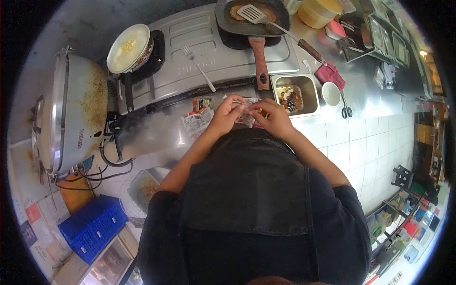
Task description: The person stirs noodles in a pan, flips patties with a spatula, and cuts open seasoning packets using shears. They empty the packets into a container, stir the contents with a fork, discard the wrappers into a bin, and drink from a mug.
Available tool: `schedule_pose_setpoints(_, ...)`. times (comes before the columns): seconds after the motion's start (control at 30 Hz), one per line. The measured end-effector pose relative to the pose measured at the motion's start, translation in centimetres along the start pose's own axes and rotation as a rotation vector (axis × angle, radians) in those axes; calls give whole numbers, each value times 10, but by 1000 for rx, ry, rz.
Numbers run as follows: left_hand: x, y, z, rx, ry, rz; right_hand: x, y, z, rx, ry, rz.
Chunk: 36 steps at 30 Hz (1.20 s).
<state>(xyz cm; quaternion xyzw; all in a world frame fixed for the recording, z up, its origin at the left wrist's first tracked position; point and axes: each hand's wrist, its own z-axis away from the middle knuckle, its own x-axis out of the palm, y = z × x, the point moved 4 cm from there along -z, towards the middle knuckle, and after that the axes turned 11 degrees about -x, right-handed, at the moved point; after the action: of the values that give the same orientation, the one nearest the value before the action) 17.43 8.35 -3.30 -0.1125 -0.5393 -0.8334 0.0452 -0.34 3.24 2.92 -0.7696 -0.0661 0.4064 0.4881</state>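
Observation:
My left hand [228,116] and my right hand [274,118] meet at the counter's front edge, fingertips pinched close together. Between them is a small printed packet [248,100], partly hidden by the fingers; its contents cannot be made out. More printed wrappers [197,121] lie on the counter just left of my left hand. Right of my right hand stands a rectangular metal tray [309,95] holding a dark and pale food mixture [290,99]. Behind my hands, the pan's brown handle [259,61] points toward me.
A square pan [282,20] with food and a slotted spatula [253,14] sits on the stove [175,47]. A fork [199,70] lies on the stove top. At left are a white pan [116,61] and a large steel cooker [78,109]. Scissors [347,111] and a bowl [331,94] are right.

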Motion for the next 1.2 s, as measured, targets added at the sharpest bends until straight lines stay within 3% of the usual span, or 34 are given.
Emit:
schedule_pose_setpoints(0.27,-2,6,11,93,-64,33,-10,-6,-6,-97,-117,14)
schedule_pose_setpoints(0.33,-6,15,20,92,-28,42,-20,-14,-7,-77,-181,406)
schedule_pose_setpoints(0.37,-21,21,26,93,207,-340,-21,-12,-8,-80,-182,407)
schedule_pose_setpoints(0.4,-35,27,33,89,441,-723,-20,-7,-7,-24,-243,621)
schedule_pose_setpoints(0.43,-46,27,36,87,436,-726,-19,-3,-4,39,-303,832)
schedule_pose_setpoints(0.5,-73,24,44,-1,753,-1105,-14,-2,-9,109,-404,861)
schedule_pose_setpoints(0.53,-82,21,45,0,749,-1108,-11,1,-12,172,-506,892)
schedule_pose_setpoints(0.6,-101,14,45,-87,886,-1204,1,13,-16,85,-460,877)
schedule_pose_setpoints(0.63,-103,13,41,-87,886,-1205,9,17,-18,-6,-419,861)
schedule_pose_setpoints(0.7,-111,6,36,-354,879,-1218,23,28,-24,13,-461,830)
schedule_pose_setpoints(0.77,-109,9,30,-360,872,-1191,30,33,-25,27,-507,802)
schedule_pose_setpoints(0.83,-110,7,26,-369,863,-1162,28,25,-27,46,-373,597)
schedule_pose_setpoints(1.03,-130,-17,16,-356,759,-1182,7,0,-16,55,-167,403)
schedule_pose_setpoints(1.13,-130,-13,23,-190,682,-1053,-5,-10,-9,133,-147,359)
schedule_pose_setpoints(1.2,-122,1,44,56,789,-919,-12,-10,0,120,-115,333)
